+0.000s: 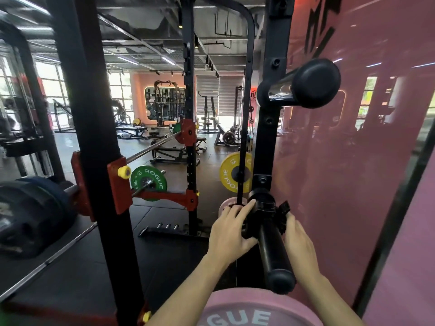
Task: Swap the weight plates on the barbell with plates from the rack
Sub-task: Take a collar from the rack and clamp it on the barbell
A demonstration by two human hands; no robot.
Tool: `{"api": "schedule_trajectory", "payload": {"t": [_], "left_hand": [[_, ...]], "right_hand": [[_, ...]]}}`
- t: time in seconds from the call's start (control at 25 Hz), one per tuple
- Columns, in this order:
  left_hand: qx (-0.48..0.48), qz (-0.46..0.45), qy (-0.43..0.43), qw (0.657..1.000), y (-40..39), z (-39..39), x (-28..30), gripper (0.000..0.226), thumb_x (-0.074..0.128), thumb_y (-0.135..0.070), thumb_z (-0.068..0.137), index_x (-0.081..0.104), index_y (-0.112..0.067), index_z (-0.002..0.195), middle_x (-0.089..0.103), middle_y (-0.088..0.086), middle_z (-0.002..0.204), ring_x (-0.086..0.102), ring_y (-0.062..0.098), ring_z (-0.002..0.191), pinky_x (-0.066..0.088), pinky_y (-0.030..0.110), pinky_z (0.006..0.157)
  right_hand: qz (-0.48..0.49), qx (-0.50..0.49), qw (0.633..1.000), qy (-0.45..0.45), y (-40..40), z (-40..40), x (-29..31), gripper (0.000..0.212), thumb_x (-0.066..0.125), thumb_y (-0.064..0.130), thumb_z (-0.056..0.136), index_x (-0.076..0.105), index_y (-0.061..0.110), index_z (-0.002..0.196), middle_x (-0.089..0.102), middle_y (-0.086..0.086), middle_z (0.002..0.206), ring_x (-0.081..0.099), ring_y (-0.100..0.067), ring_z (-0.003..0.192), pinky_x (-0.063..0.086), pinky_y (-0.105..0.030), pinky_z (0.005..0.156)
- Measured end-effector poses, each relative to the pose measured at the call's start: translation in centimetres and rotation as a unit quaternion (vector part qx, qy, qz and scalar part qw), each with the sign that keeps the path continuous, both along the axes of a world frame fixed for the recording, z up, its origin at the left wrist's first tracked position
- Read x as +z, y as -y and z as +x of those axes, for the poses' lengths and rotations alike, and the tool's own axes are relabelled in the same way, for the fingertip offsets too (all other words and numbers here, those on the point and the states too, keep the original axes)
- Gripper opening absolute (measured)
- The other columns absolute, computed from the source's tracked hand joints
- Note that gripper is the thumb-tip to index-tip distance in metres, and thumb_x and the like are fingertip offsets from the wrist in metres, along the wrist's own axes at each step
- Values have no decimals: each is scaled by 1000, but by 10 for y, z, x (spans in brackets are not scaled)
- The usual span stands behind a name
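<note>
Black clamp collar (pixel 264 214) sits on the black storage peg (pixel 273 250) bolted to the black rack upright (pixel 270 128), right between your hands. The peg's long axis runs from the upright straight back toward you, capped end (pixel 281 281) nearest you, so the collar has to slide toward you to come off. Your left hand (pixel 229 229) rests against the collar's left side, index finger stretched along its top, the rest loosely spread, not wrapped. Your right hand (pixel 297 241) is on the collar's right side by the lever (pixel 283 207); its fingers are hidden behind the collar, so I cannot tell whether they grip it. Both hands are about equally close.

A pink plate (pixel 227 204) sits just behind the left hand, low on the rack. A pink ROGUE plate (pixel 254 309) lies below the peg's end, close to you. A yellow plate (pixel 229 174) hangs on the rack further back. Left of you, a green ROGUE plate (pixel 148 183) is on a steel barbell (pixel 153 147) resting in red hooks (pixel 118 184). Dark blue plates (pixel 33 215) at far left.

Likely step: freeing the collar.
</note>
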State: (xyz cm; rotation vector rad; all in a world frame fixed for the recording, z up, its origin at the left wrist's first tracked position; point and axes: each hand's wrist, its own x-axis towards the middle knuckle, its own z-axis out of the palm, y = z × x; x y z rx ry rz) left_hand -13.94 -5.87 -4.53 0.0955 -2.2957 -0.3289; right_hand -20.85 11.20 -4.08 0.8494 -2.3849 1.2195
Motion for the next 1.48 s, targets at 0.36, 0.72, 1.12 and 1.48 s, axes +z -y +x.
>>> {"api": "schedule_trajectory", "payload": {"t": [0.36, 0.72, 1.12, 1.48], "left_hand": [[-17, -7, -6, 1000, -50, 89, -2, 85, 71, -46, 75, 39, -25, 150, 60, -7, 129, 54, 15, 94, 53, 30, 75], [-33, 70, -10, 997, -117, 217, -10, 82, 73, -43, 75, 39, -31, 149, 62, -14, 109, 51, 9, 93, 50, 27, 68], [30, 97, 4, 995, -67, 367, -4, 85, 59, -56, 68, 34, -38, 148, 50, -26, 99, 47, 3, 98, 39, 17, 66], [51, 93, 9, 994, 50, 503, -16, 92, 75, -45, 69, 32, -40, 149, 61, -16, 108, 50, 6, 104, 50, 26, 74]], "right_hand": [[82, -17, 992, -95, -49, 83, -4, 79, 77, 47, 65, 37, 17, 127, 59, -2, 107, 59, -25, 96, 45, -32, 63], [44, 10, 995, -87, -113, 216, -5, 87, 70, 52, 69, 31, 21, 140, 57, 5, 117, 55, -18, 106, 51, -36, 76], [76, 70, 990, -96, -54, 345, 2, 105, 80, 44, 69, 16, 29, 151, 61, 2, 115, 56, -19, 104, 51, -39, 76], [75, 72, 990, -93, 65, 475, -11, 109, 82, 41, 69, 15, 21, 153, 44, 1, 144, 42, -19, 130, 46, -39, 96]]}}
